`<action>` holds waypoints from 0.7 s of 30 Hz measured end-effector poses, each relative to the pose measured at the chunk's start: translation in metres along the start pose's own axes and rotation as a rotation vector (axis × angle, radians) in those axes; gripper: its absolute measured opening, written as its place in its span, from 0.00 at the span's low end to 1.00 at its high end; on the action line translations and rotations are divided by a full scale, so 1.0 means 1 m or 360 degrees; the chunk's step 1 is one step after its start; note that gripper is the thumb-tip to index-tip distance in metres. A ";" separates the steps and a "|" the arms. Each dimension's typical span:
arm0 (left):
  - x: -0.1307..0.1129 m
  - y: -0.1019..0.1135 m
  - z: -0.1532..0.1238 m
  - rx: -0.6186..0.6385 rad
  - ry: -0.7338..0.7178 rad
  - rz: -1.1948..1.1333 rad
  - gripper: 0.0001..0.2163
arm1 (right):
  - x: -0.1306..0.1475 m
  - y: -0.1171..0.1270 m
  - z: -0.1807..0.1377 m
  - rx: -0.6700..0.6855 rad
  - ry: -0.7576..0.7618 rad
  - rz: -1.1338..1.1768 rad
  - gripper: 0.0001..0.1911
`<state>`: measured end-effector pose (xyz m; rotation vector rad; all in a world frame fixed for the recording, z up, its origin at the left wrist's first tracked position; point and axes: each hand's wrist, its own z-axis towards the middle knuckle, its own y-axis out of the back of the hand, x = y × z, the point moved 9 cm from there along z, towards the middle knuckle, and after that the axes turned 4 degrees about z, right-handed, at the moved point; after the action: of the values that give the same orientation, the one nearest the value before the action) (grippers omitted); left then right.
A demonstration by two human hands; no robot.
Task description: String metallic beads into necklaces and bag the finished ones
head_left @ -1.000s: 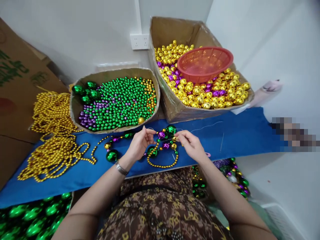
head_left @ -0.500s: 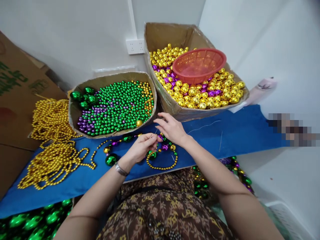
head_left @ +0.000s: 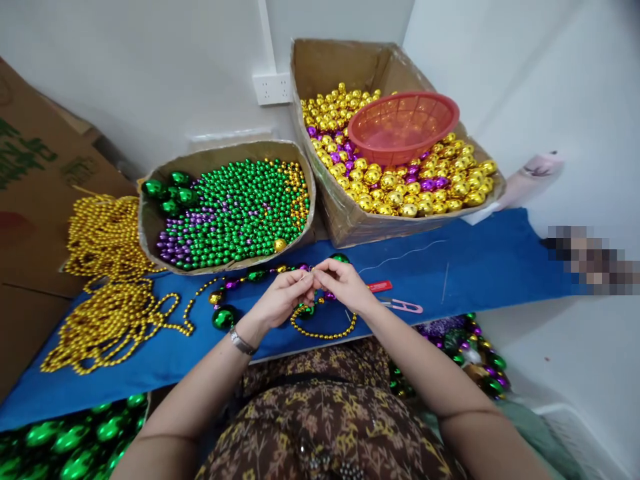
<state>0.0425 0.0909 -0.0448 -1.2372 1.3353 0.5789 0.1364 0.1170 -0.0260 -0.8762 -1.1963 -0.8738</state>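
Over the blue tabletop, my left hand [head_left: 287,295] and my right hand [head_left: 344,283] meet fingertip to fingertip. Both are closed in a pinch on a thin thread, of which only a bit shows between the fingers. Under and beside them lies a strand of green, purple and gold beads [head_left: 223,317], partly covered by the hands. A loop of small gold beads [head_left: 325,336] rests just in front of the fingers. To the right of my right wrist are a red flat item [head_left: 380,287] and a pink-handled tool [head_left: 407,307], half hidden by the forearm.
Behind the hands stand a box of small green, purple and gold beads [head_left: 227,268] and a taller box of larger gold beads [head_left: 345,230], with a red basket [head_left: 405,150] on top. Gold bead chains [head_left: 103,320] pile up leftward. A loose thread [head_left: 405,255] lies at right.
My right hand has come down and left, from raised, spread fingers to a pinch against my left fingertips. The red item and the pink-handled tool now show beside my right forearm.
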 end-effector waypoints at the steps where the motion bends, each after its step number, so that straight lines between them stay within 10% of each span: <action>1: 0.001 0.001 0.000 -0.0012 0.0010 0.0003 0.14 | -0.003 0.001 0.000 -0.0058 -0.0029 0.0078 0.13; 8: 0.000 0.014 0.002 -0.0211 -0.0095 -0.0155 0.12 | -0.030 0.000 -0.022 -0.0217 -0.0282 0.0871 0.15; 14: -0.017 0.023 0.002 -0.0318 -0.0267 0.0386 0.11 | -0.002 0.004 -0.034 0.0023 0.0112 -0.0082 0.12; 21: -0.034 0.018 -0.005 -0.0202 -0.0362 0.0651 0.09 | -0.032 -0.005 -0.022 -0.0037 -0.0058 0.0287 0.15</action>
<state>0.0167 0.1032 -0.0184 -0.9649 1.3791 1.0749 0.1353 0.0983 -0.0604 -1.0062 -1.1213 -0.7293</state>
